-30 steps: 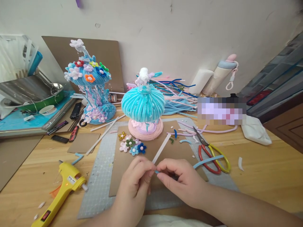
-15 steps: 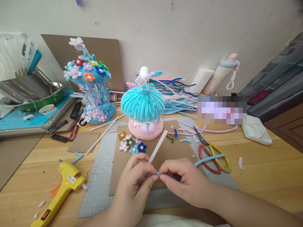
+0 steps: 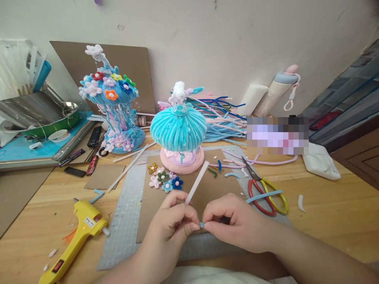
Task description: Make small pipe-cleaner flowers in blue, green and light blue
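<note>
My left hand (image 3: pixel 177 225) is closed around a whitish glue stick (image 3: pixel 197 181) that slants up out of its fingers. Its thumb and forefinger also pinch a small blue end of pipe cleaner (image 3: pixel 201 225). My right hand (image 3: pixel 233 223) is closed too, its thumb and fingertip gripping that same blue bit from the other side. A longer light blue length (image 3: pixel 263 196) shows beyond my right hand, over the scissors' handles; whether it joins the pinched end is hidden. Small pipe cleaner flowers (image 3: pixel 162 177) lie on the cardboard (image 3: pixel 216 189) ahead of my left hand.
A turquoise domed pipe cleaner piece (image 3: pixel 178 128) stands behind the cardboard, a flowered blue one (image 3: pixel 109 94) further left. At left lies a yellow glue gun (image 3: pixel 85 221); at right, scissors (image 3: pixel 259 181). Pipe cleaner bundles (image 3: pixel 225 130) and a bottle (image 3: pixel 275 92) are by the wall.
Both hands have shifted slightly to the right, and a small gap shows between the fingertips around the blue bit. The view has moved a little.
</note>
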`<state>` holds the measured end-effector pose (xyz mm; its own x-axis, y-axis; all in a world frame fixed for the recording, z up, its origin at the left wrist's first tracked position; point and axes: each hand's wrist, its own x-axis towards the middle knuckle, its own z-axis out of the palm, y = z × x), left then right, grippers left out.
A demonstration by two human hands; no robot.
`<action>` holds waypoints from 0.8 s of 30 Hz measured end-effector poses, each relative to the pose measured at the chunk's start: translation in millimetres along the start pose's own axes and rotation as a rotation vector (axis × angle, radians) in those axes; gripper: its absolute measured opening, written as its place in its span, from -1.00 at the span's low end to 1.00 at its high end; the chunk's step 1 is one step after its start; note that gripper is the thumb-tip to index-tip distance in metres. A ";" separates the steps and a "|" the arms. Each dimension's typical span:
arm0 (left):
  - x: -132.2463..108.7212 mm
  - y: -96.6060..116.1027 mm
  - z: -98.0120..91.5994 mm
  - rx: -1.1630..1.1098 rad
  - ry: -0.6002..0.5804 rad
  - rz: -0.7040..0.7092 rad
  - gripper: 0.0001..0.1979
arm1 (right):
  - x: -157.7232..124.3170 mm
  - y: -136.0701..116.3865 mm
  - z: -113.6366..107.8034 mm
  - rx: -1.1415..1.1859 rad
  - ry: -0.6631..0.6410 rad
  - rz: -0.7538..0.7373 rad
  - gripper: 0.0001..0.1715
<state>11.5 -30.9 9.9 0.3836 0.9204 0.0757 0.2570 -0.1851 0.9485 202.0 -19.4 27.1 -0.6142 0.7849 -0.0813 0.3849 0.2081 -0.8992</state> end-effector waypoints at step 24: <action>-0.9 -6.6 2.2 -0.014 0.252 0.030 -0.91 | 2.0 1.1 -0.1 -0.097 0.070 0.053 -0.80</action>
<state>11.4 -31.2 2.9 0.1574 0.9716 0.1766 0.2357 -0.2107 0.9487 201.3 -17.5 26.0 -0.5428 0.8345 -0.0944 0.4827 0.2180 -0.8482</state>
